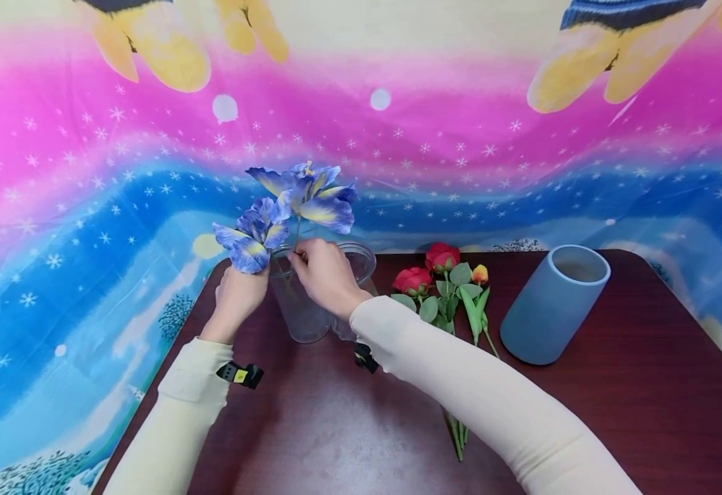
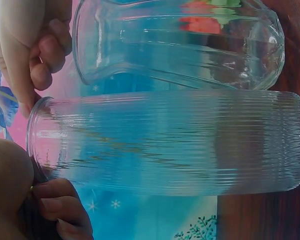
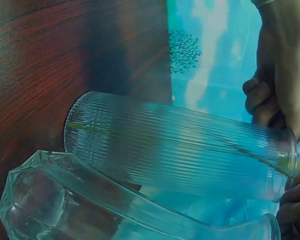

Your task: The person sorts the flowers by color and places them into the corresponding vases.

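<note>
My right hand pinches the stem of a blue-and-yellow iris just above the rim of a ribbed glass vase. A second iris leans out over the vase's left side. Right below that bloom, my left hand has its fingers curled at the rim, with its thumb against the index finger; it appears to pinch that stem, mostly hidden here. Thin stems show through the ribbed glass, crossing inside. The vase stands upright on the table.
Beside the ribbed vase stands a second clear glass vase, flared at its mouth. Red roses and a yellow-orange tulip lie on the dark wooden table. A blue-grey vase stands farther right. A printed cloth hangs behind.
</note>
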### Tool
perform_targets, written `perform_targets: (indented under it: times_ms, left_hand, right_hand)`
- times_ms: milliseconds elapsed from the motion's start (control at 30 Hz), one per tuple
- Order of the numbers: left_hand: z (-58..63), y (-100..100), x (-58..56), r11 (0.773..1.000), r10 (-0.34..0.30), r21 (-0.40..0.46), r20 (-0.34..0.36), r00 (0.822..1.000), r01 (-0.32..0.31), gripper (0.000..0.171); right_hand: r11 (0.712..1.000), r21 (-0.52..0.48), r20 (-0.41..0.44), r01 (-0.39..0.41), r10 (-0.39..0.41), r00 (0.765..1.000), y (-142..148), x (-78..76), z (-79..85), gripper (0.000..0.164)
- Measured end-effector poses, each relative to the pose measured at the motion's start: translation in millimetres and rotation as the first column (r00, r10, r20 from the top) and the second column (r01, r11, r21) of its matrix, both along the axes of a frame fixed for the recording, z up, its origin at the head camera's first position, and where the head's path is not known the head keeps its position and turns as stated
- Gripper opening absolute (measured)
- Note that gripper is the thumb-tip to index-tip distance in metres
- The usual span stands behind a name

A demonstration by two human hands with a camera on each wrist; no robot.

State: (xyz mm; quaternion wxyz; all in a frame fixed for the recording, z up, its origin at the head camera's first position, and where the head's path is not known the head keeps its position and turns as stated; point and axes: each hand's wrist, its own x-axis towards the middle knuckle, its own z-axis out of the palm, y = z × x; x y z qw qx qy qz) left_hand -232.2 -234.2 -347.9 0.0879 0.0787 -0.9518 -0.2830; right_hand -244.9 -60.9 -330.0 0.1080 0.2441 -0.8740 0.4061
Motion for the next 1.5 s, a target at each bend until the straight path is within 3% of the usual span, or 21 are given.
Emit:
perform_targets:
  times_ms: [633, 967, 1267, 1500]
  left_hand:
    - [0.1, 0.1, -0.5, 1.000, -0.007, -0.018, 0.035, 0.999, 0.007, 0.053]
    - [2.2, 1.4, 1.3, 1.000, 0.001, -0.010, 0.023, 1.000, -0.001, 0.045]
    - [0.4, 1.9, 2.2, 0.999, -0.009, -0.032, 0.015, 1.000, 0.009, 0.045]
    - [1.6, 2.2, 3.3, 0.998, -0.026, -0.058, -0.003, 1.000, 0.026, 0.042]
  right_hand:
    - [0.992, 0.127, 0.004, 0.000, 0.000, 1.000, -5.6, 3.8, 0.9, 0.036]
    - [0.998, 0.062, 0.029, -0.013, 0.011, 1.000, -3.4, 4.3, 0.2, 0.034]
    - [0.989, 0.145, -0.048, 0.022, -0.015, 0.999, 1.3, 8.5, -0.5, 0.023]
    - [0.990, 0.136, -0.108, 0.024, -0.009, 0.994, 6.2, 10.3, -1.9, 0.023]
